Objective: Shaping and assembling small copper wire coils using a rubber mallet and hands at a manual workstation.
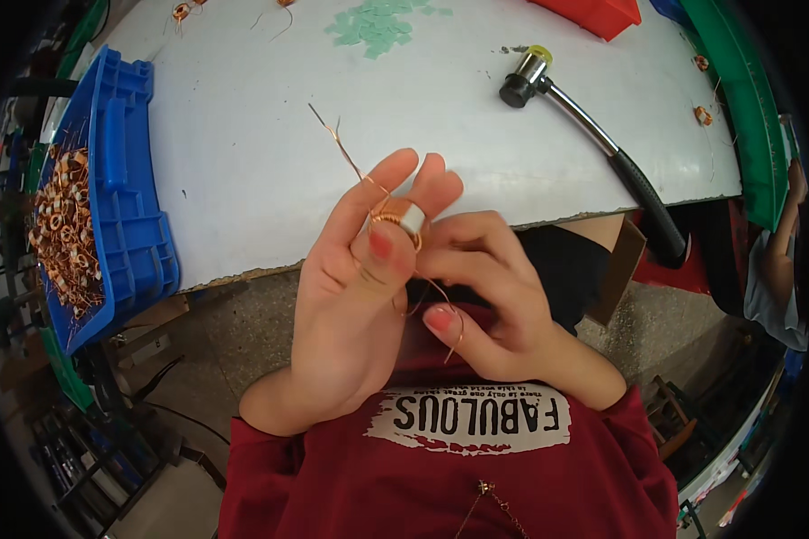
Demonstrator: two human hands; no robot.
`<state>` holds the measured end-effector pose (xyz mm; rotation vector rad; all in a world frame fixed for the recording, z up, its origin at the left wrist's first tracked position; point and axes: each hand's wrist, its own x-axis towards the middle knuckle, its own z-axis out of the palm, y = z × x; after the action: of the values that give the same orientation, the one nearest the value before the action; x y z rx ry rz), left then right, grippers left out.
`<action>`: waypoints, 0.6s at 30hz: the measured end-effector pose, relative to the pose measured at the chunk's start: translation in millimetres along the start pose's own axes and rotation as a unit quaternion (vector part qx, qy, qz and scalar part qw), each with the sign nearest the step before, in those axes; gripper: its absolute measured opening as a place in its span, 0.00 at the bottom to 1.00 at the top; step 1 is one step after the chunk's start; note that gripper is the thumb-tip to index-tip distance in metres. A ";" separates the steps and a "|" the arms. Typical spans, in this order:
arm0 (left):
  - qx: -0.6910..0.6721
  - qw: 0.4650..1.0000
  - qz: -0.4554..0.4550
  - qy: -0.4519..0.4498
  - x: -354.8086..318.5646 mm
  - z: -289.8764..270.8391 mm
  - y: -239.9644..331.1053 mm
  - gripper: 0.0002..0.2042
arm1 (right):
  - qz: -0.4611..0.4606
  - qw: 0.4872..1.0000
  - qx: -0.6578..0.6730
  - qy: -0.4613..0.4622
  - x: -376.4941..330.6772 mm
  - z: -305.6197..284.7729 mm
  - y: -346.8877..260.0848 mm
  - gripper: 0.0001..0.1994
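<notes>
My left hand (355, 296) pinches a small grey ring core wound with copper wire (398, 217) between thumb and fingers, held up over the near edge of the white table (243, 162). One loose copper wire end (337, 142) sticks up and to the left from the coil. My right hand (490, 287) touches the coil from the right and holds the other wire end, which curls down past its thumb (440, 319). Both hands are above my lap, in front of my dark red shirt.
A blue bin (126, 207) at the table's left holds several wound copper coils (63, 234). A mallet with black grip (593, 126) lies at the right. Green paper scraps (377, 22) and a red bin (598, 13) sit at the far edge. Another person's arm (786, 225) shows at right.
</notes>
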<state>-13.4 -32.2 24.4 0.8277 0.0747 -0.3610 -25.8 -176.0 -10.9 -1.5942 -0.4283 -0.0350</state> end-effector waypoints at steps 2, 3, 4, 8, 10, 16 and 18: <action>-0.015 1.000 -0.007 0.021 -2.3 1.2 -0.9 0.25 | -0.024 0.995 0.083 -0.042 4.7 3.4 5.0 0.12; -0.013 1.000 -0.008 0.023 -1.9 1.3 -0.7 0.25 | -0.023 0.995 0.085 -0.042 5.6 4.0 5.3 0.12; -0.005 1.000 -0.009 0.027 -1.9 1.3 -0.5 0.25 | -0.026 0.995 0.086 -0.044 6.6 4.1 4.5 0.11; 0.017 0.999 -0.016 0.042 -1.8 0.1 0.4 0.25 | -0.054 0.993 0.095 -0.041 10.1 5.1 8.3 0.09; 0.033 0.998 -0.026 0.044 0.3 -1.0 1.7 0.25 | -0.076 0.991 0.102 -0.029 8.7 4.0 12.1 0.08; 0.051 0.997 -0.034 0.047 -2.1 -7.5 -0.9 0.24 | 0.025 0.998 -0.012 0.053 2.3 -29.8 -0.2 0.08; 0.050 0.997 -0.030 0.044 -1.3 -6.9 -1.2 0.24 | 0.055 0.995 -0.011 0.087 3.1 -35.2 -0.3 0.08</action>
<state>-14.5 -27.5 19.1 0.9426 0.1656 -0.3878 -14.7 -209.3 -7.0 -1.6199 -0.2048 -0.0955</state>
